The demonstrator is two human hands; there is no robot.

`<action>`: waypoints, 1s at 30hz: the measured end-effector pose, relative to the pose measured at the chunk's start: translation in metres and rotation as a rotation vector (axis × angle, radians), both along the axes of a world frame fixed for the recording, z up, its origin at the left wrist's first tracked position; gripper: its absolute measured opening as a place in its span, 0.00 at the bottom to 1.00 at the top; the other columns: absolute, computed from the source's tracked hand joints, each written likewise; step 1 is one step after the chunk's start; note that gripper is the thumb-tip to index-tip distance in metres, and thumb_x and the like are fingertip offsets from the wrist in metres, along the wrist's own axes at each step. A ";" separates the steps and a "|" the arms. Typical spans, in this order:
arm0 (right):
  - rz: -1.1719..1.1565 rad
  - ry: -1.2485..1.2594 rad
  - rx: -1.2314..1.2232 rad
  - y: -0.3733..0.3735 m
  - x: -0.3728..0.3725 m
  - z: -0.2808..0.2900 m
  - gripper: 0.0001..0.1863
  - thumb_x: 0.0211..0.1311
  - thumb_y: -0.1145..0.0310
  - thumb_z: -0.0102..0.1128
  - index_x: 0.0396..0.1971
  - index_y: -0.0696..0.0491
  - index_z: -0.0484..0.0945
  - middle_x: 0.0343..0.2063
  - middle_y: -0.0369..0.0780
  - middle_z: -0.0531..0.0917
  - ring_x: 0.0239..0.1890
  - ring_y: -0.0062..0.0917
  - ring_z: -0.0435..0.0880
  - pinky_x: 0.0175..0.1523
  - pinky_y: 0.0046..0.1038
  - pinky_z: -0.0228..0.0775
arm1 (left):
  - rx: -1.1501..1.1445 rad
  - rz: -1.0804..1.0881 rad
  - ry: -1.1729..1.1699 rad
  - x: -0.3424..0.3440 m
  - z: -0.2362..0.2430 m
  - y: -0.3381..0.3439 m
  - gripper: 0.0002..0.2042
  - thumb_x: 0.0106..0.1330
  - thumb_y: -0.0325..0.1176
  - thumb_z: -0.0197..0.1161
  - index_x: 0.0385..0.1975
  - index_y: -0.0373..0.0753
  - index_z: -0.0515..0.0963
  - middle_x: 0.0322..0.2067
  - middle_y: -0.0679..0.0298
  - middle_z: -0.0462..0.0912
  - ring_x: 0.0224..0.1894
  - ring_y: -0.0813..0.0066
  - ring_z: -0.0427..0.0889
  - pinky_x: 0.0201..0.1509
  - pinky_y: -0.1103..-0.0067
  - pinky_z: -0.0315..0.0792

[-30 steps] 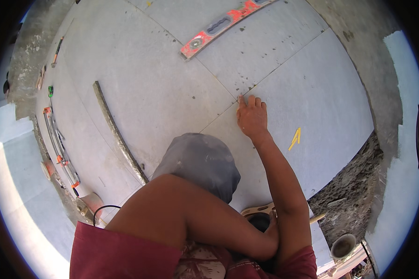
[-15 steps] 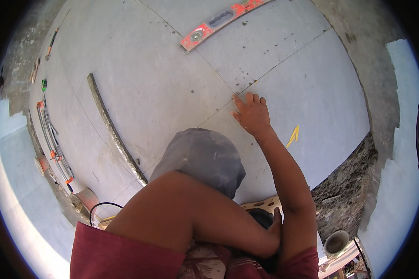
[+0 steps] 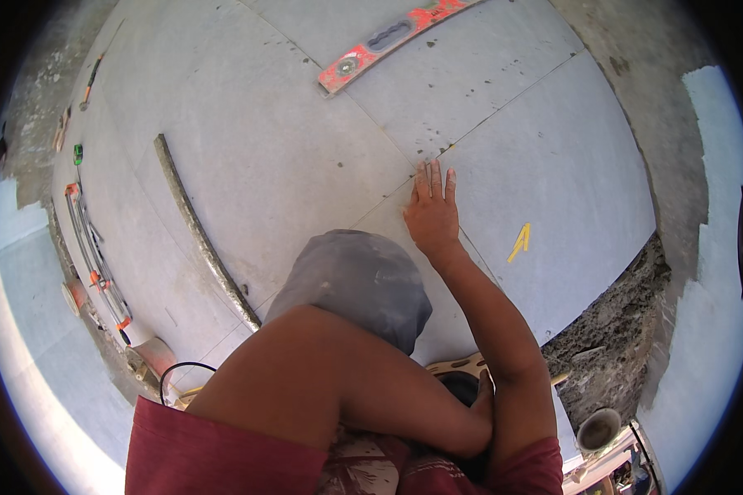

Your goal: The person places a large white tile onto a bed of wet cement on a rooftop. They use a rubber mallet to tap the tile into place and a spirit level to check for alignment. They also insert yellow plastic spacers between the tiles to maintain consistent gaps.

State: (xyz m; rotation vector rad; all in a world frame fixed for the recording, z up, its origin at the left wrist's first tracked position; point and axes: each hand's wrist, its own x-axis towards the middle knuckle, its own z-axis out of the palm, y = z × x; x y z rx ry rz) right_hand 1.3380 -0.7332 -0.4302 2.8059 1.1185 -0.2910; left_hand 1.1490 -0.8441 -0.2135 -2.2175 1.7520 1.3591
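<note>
My right hand lies with its fingers stretched out on the large grey tiles, palm down. Its fingertips are at the thin joint where tile corners meet, and nothing is in it. My left arm crosses over a rounded grey, cloth-like shape, apparently my knee. Near my right elbow my left hand shows only edge-on, most of its fingers hidden. Beyond the right hand, a red spirit level lies across the tiles. A yellow mark is on the tile to the right.
A long, narrow mortar-stained bar lies on the left. Farther left are an orange-and-grey rail-like tool, a green tape measure and a hammer-like tool. Rough rubble borders the tiles at right, beside a round container.
My right hand has shifted slightly left. Its fingers, partly curled with the index finger touching the joint before, are now straightened and flat. My left arm has hardly moved.
</note>
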 end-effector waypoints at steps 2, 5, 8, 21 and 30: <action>-0.012 0.069 0.115 0.000 -0.003 -0.007 0.28 0.68 0.59 0.50 0.62 0.62 0.71 0.71 0.47 0.62 0.76 0.44 0.49 0.77 0.55 0.34 | -0.001 -0.023 -0.003 -0.002 -0.002 -0.001 0.37 0.63 0.45 0.60 0.72 0.39 0.60 0.74 0.54 0.54 0.74 0.45 0.54 0.69 0.44 0.58; 0.045 0.047 0.052 0.004 -0.004 -0.008 0.27 0.69 0.62 0.48 0.63 0.62 0.70 0.70 0.47 0.65 0.76 0.42 0.52 0.77 0.55 0.35 | 0.006 -0.054 -0.009 -0.006 -0.005 0.000 0.37 0.63 0.45 0.61 0.72 0.39 0.60 0.74 0.54 0.54 0.74 0.45 0.54 0.69 0.44 0.58; 0.086 -0.024 0.057 0.012 -0.019 -0.005 0.25 0.69 0.64 0.47 0.62 0.62 0.71 0.63 0.48 0.73 0.73 0.41 0.60 0.77 0.52 0.39 | 0.021 -0.084 -0.019 -0.009 -0.009 0.004 0.37 0.63 0.45 0.61 0.72 0.39 0.60 0.74 0.54 0.54 0.74 0.45 0.54 0.69 0.44 0.58; -0.565 0.742 -0.211 -0.295 -0.151 0.098 0.20 0.63 0.56 0.60 0.45 0.58 0.81 0.45 0.49 0.83 0.53 0.44 0.80 0.62 0.45 0.69 | 0.246 -0.198 -0.044 0.053 -0.030 0.041 0.39 0.60 0.37 0.67 0.70 0.29 0.59 0.71 0.39 0.55 0.70 0.36 0.61 0.70 0.47 0.57; -2.076 0.577 0.008 -0.414 -0.464 0.047 0.33 0.62 0.46 0.57 0.39 0.69 0.80 0.38 0.63 0.83 0.47 0.53 0.83 0.53 0.43 0.75 | 0.208 -0.103 0.037 0.055 -0.069 0.036 0.38 0.67 0.47 0.61 0.70 0.27 0.57 0.71 0.38 0.55 0.72 0.39 0.57 0.73 0.51 0.54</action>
